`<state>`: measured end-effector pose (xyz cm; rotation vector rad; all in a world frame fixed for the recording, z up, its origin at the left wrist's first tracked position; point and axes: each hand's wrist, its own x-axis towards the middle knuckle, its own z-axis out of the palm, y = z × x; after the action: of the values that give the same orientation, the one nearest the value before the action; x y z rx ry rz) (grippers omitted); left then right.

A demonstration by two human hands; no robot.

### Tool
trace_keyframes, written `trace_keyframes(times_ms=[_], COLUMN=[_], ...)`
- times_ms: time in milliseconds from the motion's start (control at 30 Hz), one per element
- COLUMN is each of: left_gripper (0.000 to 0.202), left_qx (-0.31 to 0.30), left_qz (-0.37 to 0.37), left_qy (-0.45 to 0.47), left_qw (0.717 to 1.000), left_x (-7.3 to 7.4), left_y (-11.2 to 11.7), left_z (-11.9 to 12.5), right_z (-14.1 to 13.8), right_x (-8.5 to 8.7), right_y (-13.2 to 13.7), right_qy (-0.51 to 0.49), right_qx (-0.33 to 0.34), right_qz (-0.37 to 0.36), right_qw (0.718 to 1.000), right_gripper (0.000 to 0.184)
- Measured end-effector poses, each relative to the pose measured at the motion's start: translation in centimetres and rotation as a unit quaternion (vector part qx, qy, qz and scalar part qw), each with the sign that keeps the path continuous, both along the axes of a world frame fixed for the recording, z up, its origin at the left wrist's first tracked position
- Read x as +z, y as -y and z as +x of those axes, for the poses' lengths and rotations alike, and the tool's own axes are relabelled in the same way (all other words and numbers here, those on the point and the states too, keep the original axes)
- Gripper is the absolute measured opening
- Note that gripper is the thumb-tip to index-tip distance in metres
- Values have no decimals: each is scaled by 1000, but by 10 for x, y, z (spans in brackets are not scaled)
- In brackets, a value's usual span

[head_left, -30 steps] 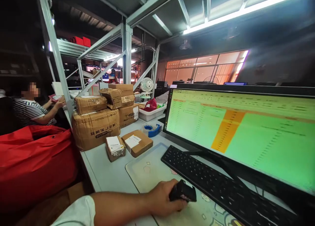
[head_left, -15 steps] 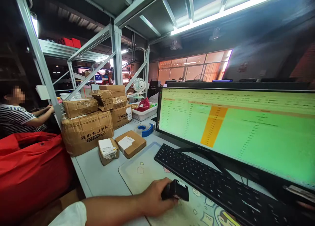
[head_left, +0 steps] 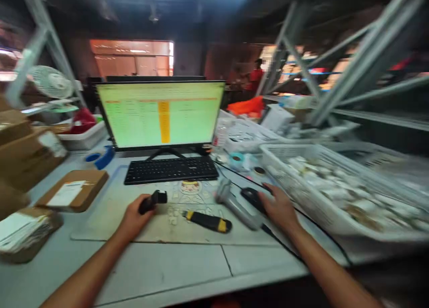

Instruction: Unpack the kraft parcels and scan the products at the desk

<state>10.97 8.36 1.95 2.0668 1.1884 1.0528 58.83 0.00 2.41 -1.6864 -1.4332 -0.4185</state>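
Observation:
My left hand [head_left: 136,216] is wrapped around a black handheld barcode scanner [head_left: 154,200] above the left half of the desk mat [head_left: 100,223]. A black computer mouse [head_left: 254,200] is under the fingers of my right hand [head_left: 279,209], which covers its right side. Between my hands lie a yellow-and-black utility knife [head_left: 208,221] and a grey corded barcode scanner [head_left: 240,208], its head pointing away from me. Behind them stands a black keyboard [head_left: 170,170], in front of the lit monitor [head_left: 134,120].
Cardboard boxes [head_left: 75,189] and a blue tape dispenser [head_left: 104,157] sit at left. To the right, a white plastic basket [head_left: 278,165] holds several small pale items, blurred. A cable [head_left: 321,232] runs along the desk. A distant person [head_left: 256,78] in red stands behind.
My view has swung right and levelled, bringing the monitor to the middle. My right hand, the mouse, the knife and the basket have come into sight. The black scanner stays in my left hand.

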Motion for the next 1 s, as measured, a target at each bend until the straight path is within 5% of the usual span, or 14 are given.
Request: trace_keyframes(times_ms=[100, 200, 267, 333, 433, 600, 767, 867, 1000], left_gripper=[40, 45, 47, 47, 47, 54, 64, 60, 56], left_qx=[-4, -4, -3, -7, -18, -3, 12, 30, 60], left_qz=[14, 32, 41, 45, 48, 52, 6, -25, -57], left_qy=[-37, -66, -83, -95, -105, -100, -64, -79, -92], left_qw=[999, 997, 996, 994, 993, 994, 998, 996, 992], left_x=[-1, -2, -2, -1, -1, -3, -5, -6, -11], left_y=[-2, 2, 5, 6, 6, 4, 0, -6, -16], left_z=[-2, -2, -2, -2, -2, -5, -10, -14, -18], right_z=[-18, -83, -133, -175, -217, -240, -197, -119, 23], right_x=[33, 76, 93, 95, 82, 68, 93, 124, 169], right_y=[32, 31, 22, 10, -11, -32, -41, -51, -63], right_qy=[9, 49, 95, 159, 249, 311, 294, 222, 88], right_qx=[64, 217, 341, 411, 429, 441, 441, 361, 118], right_qz=[21, 11, -38, -92, -161, -247, -245, -197, -102], right_qw=[998, 975, 935, 893, 853, 805, 812, 884, 984], right_gripper=[33, 34, 39, 50, 56, 39, 35, 32, 34])
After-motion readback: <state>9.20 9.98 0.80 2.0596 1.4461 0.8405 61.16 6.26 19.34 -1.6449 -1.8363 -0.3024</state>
